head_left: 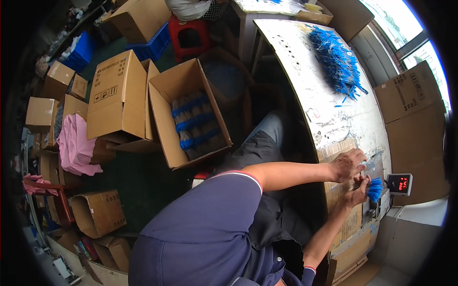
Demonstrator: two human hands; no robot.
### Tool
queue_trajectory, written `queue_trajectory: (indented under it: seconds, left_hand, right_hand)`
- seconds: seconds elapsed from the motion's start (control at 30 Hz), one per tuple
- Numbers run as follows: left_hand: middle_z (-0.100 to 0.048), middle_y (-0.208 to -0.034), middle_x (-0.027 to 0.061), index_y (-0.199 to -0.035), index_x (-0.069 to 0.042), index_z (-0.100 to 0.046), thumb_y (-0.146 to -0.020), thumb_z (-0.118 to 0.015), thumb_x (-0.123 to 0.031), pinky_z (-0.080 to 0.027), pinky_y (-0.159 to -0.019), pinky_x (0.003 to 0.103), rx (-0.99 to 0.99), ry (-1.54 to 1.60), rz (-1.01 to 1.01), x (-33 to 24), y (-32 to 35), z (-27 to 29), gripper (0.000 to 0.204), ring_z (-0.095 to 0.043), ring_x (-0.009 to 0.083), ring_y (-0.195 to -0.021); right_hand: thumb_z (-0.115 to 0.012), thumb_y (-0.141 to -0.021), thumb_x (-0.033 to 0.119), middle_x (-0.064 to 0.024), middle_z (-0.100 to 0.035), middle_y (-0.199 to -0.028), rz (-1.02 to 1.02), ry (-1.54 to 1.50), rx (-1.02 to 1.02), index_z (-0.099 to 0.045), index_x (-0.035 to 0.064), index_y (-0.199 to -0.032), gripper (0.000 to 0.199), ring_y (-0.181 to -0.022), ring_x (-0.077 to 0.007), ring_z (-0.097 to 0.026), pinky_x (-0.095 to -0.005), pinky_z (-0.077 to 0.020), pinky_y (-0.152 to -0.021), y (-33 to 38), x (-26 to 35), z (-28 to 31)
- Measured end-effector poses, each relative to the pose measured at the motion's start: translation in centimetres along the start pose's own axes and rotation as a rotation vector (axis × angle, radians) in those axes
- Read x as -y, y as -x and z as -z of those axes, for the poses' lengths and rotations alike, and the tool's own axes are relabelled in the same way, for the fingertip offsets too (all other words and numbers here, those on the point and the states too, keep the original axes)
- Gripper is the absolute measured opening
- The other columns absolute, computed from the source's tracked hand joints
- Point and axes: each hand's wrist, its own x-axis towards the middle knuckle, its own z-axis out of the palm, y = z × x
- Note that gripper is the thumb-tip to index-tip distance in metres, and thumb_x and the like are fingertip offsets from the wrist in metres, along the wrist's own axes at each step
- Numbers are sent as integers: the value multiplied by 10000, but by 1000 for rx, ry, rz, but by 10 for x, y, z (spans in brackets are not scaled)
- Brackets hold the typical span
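Note:
My right hand (357, 193) is closed around a bundle of thin pieces with bright blue ends (374, 189), held over the near end of the worktable. Just beyond it, my left hand (348, 165) has its fingers curled in by the bundle. Something small and pale shows at those fingertips, too small to name. Under both hands lies a sheet of brown cardboard (341, 148) on the worn white table (317, 112). A small display with red digits (400, 184) stands right beside the bundle. Farther up the table is a large loose pile of similar blue pieces (336, 62).
Left of the table, an open carton (160, 95) holds rows of blue-ended bundles (194, 121). Closed cartons (112, 90), a pink cloth (76, 145) and a red stool (188, 38) stand around. Cardboard (410, 128) leans along the table's right side. Another person (188, 8) sits at the top.

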Motion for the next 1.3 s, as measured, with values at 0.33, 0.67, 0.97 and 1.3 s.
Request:
queue_trajectory:
  seconds: [0.33,0.67,0.97,1.3]
  left_hand:
    - [-675,-1033,170,-1039,-29,-626,-955,-623,-217,-522,-891,426,69,26,354,30,31,18,207,-660,349,-1008]
    - [-722,-932,49,-1165,-37,-694,-933,-673,-172,-499,-446,218,684,1061,748,-18,38,76,269,-607,89,-543]
    - [-695,-760,75,-1044,-50,-718,-921,-692,-129,-526,-388,320,407,839,776,-58,59,86,148,-570,147,-467]
    - [-727,-864,63,-1073,-6,-714,-925,-688,-97,-563,-720,307,426,739,547,-61,63,80,176,-657,119,-778]
  right_hand:
    - [-613,-1017,68,-116,-708,-918,-229,148,118,-652,-36,-1159,181,-658,-110,-583,-246,-499,-614,25,32,-9]
    - [-645,-987,124,-54,-664,-851,-685,-37,588,-636,39,-1137,173,-619,-113,-548,-246,-435,-534,121,84,-66]
    - [-621,-994,119,-69,-668,-997,-577,-246,574,-626,53,-1185,203,-787,-170,-613,-313,-494,-650,146,80,-55]
    - [-661,-966,78,-23,-679,-1018,-537,-110,296,-661,65,-1179,213,-865,-146,-646,-310,-512,-738,168,96,-53]
